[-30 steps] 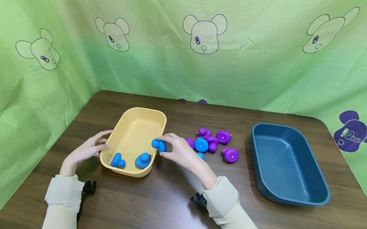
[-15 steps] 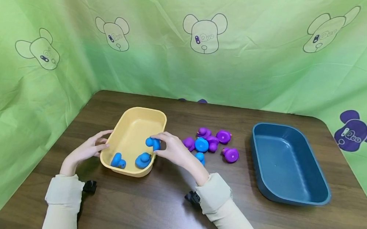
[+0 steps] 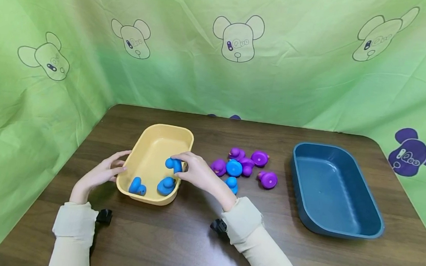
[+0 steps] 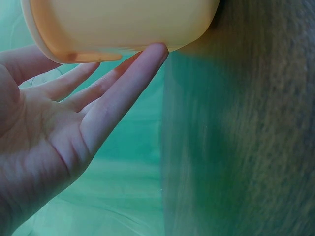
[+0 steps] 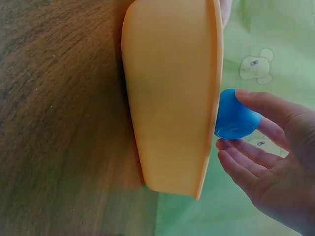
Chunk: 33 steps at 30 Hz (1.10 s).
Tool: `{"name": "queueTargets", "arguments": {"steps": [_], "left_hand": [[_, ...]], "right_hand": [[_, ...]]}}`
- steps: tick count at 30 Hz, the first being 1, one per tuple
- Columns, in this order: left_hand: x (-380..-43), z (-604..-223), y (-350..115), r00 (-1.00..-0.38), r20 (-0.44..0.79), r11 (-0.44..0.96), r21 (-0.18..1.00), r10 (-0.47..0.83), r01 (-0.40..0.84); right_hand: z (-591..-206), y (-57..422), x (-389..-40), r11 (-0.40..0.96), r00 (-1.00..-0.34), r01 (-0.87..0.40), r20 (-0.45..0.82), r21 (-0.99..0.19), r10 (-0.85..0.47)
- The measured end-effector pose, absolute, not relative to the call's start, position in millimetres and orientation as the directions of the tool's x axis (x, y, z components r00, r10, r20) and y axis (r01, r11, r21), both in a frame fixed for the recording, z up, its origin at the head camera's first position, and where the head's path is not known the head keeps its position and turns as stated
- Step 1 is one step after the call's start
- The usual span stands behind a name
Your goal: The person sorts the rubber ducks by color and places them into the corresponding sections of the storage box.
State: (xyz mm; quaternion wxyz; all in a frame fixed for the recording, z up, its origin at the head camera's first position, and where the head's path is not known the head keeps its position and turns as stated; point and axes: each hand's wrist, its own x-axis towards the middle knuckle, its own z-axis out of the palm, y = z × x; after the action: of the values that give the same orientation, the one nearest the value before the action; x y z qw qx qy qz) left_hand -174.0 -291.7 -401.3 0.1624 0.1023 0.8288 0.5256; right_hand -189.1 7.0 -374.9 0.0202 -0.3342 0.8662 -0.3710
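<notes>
My left hand holds the left side of a yellow tray, thumb at its rim and fingers stretched along the outer wall. In the left wrist view, one fingertip meets the tray's wall. Over the tray's right rim, my right hand pinches a blue toy duck between thumb and fingers. The right wrist view shows this duck's flat round base, just past the rim. Two more blue ducks lie inside the tray: one on its side at the left, one upright at the right.
Right of the tray, several purple ducks lie in a loose cluster with two blue ducks. A dark blue tray stands at the table's right side. Green printed cloth hangs behind the wooden table.
My right hand has carried the blue duck leftward, from the yellow tray's right rim to over its inside. The left hand and the tray have stayed in place.
</notes>
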Motion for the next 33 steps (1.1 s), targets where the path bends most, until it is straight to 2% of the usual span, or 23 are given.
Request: {"name": "queueTargets", "arguments": {"steps": [20,33], "left_hand": [[-174.8,-402.0,-292.5,-0.926,-0.167,0.427,0.904,0.339,-0.007],[-175.0,-402.1,-292.1,-0.925,-0.167,0.428,0.904,0.342,-0.004]], "right_hand": [[-379.7,-2.1,-198.6,0.539,-0.779,-0.545,0.15,-0.643,-0.609],[-378.4,14.0,-194.3,0.511,-0.759,-0.593,0.221,-0.622,-0.612]]}}
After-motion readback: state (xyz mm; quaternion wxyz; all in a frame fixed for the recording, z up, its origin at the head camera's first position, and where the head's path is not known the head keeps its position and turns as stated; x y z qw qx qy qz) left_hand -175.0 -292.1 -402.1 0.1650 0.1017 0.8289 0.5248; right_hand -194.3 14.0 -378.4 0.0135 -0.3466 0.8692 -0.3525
